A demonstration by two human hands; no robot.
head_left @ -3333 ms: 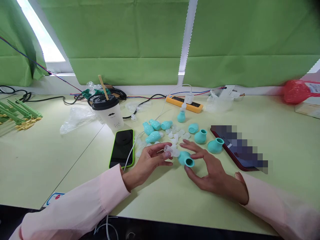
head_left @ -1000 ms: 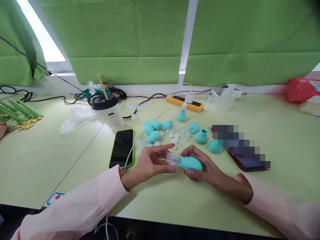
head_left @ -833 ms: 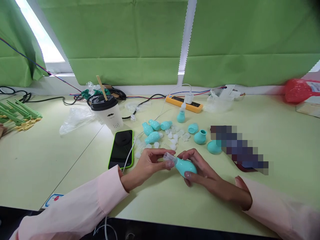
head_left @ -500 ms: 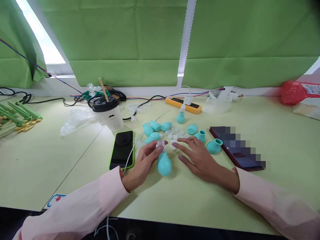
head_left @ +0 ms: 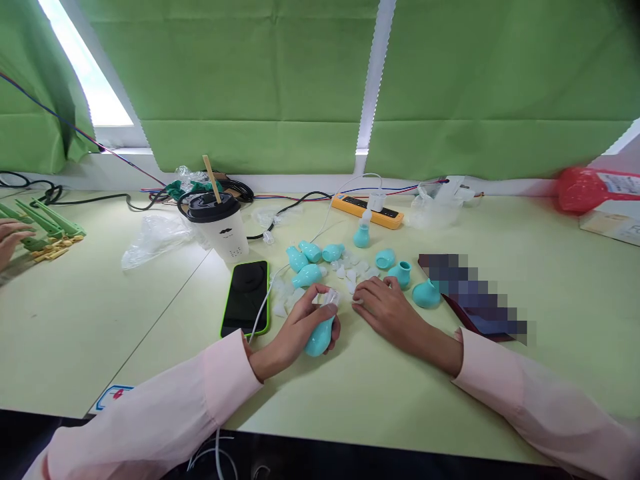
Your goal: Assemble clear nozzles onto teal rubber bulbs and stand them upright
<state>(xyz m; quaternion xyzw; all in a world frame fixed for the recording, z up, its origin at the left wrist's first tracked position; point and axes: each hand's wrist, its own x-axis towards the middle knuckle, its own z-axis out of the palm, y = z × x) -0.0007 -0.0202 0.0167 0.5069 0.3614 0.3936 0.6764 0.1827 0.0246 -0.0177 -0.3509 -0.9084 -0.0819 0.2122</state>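
Observation:
My left hand [head_left: 295, 327] is closed around a teal bulb aspirator [head_left: 319, 339], its clear plastic neck [head_left: 331, 298] pointing up between thumb and forefinger. Just to the right, my right hand [head_left: 385, 305] rests low over the table, fingers drawn together. Whatever its fingertips pinch is hidden or too small to name. Small translucent white pieces [head_left: 351, 275] lie loose beyond both hands. Several teal bulbs [head_left: 306, 275] lie on their sides behind my left hand. Open-necked teal bulbs [head_left: 426, 295] sit right of my right hand. One bulb with a white tip [head_left: 361, 235] stands upright farther back.
A phone in a green case [head_left: 245, 300] and a lidded paper cup [head_left: 227, 237] are on the left. A dark red phone [head_left: 480, 323], partly pixelated, lies right. Behind are an orange power strip [head_left: 345, 207] and cables. Another person's hand [head_left: 13, 240] touches green plastic parts [head_left: 55, 223] far left.
My left hand has wrapped further around the bulb, tilting it. My right hand's spread fingers have come together at the white pieces. Another person's hand has appeared at far left.

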